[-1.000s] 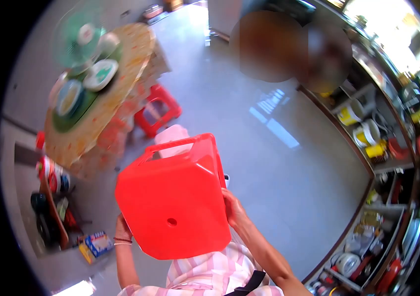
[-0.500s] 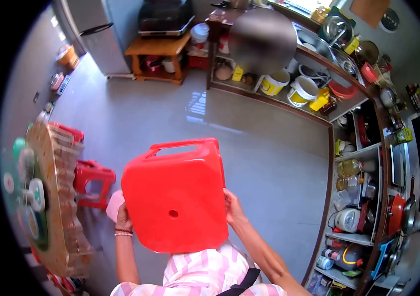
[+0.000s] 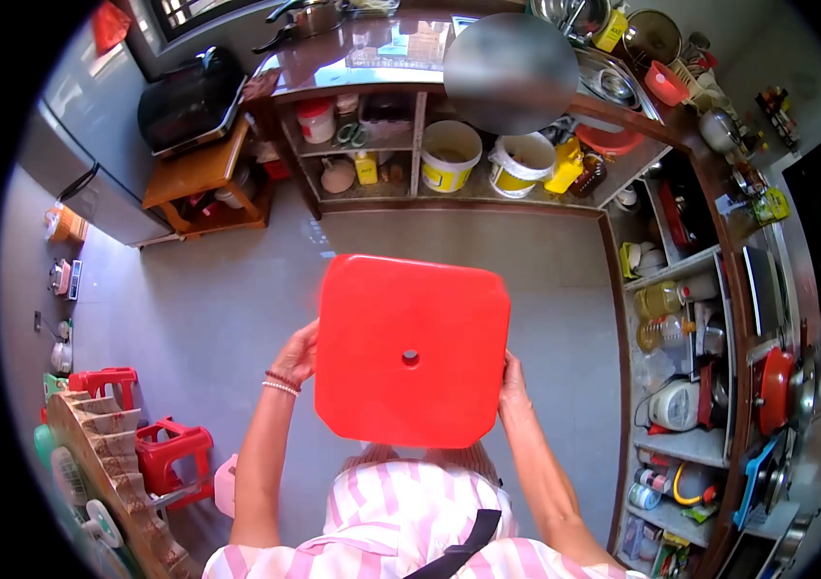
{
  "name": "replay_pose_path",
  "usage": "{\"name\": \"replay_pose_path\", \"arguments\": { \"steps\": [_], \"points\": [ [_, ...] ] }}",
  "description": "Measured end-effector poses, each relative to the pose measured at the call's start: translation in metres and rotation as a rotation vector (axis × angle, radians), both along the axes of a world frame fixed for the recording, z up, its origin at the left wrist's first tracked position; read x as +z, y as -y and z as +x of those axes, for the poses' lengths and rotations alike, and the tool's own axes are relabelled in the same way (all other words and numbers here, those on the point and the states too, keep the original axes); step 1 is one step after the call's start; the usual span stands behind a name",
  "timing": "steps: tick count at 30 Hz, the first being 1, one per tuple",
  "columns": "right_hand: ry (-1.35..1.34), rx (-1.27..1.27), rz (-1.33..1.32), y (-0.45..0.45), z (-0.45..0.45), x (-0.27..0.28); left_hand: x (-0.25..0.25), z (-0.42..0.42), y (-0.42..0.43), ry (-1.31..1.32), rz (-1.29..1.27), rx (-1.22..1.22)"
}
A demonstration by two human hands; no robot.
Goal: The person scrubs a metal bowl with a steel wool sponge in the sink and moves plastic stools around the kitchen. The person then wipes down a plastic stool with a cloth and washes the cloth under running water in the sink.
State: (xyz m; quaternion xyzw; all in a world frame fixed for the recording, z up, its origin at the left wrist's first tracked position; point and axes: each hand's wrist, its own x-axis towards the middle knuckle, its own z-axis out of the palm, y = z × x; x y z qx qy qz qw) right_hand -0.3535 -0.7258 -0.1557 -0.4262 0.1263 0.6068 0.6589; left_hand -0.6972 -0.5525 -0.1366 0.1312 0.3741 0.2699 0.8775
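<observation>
A red plastic stool [image 3: 412, 318] is held in front of my body, its square seat with a small central hole facing up toward me. On its left side my left hand [image 3: 303, 353] grips the edge, with beaded bracelets at the wrist. My right hand [image 3: 514, 382] holds the opposite side. The fingers of both hands are partly hidden behind the stool, and its legs are out of sight below the seat.
More red stools [image 3: 174, 457] stand at the left beside a table with a ruffled cover [image 3: 107, 463]. Ahead, a counter [image 3: 362, 63] has shelves holding buckets [image 3: 450, 157]. Open shelves [image 3: 685, 444] line the right side. A fridge [image 3: 102, 145] and a wooden stand [image 3: 203, 183] are at the back left.
My view has turned left, toward the counter ahead. The stool has levelled out, so its side handle opening no longer shows. Both hands have kept their hold on it.
</observation>
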Motion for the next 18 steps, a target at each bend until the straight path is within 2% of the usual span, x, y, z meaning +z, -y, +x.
{"name": "replay_pose_path", "arguments": {
  "steps": [5,6,10,12,15,18],
  "points": [
    [0.015,-0.025,-0.051,-0.044,0.138,-0.033,-0.005,0.149,-0.067,-0.032,-0.077,-0.095],
    [0.023,-0.019,-0.08,-0.057,0.158,-0.02,-0.011,0.175,-0.078,-0.089,-0.069,-0.106],
    [0.054,0.023,-0.151,-0.087,0.249,-0.055,-0.034,0.27,-0.106,-0.11,-0.144,-0.095],
    [0.093,0.043,-0.191,-0.106,0.28,-0.056,-0.052,0.304,-0.119,-0.115,-0.176,-0.087],
    [0.116,0.058,-0.257,-0.124,0.322,-0.068,-0.108,0.328,-0.137,-0.094,-0.182,-0.172],
    [0.118,0.031,-0.283,-0.142,0.342,-0.076,-0.135,0.346,-0.154,-0.054,-0.271,-0.172]
  ]
}}
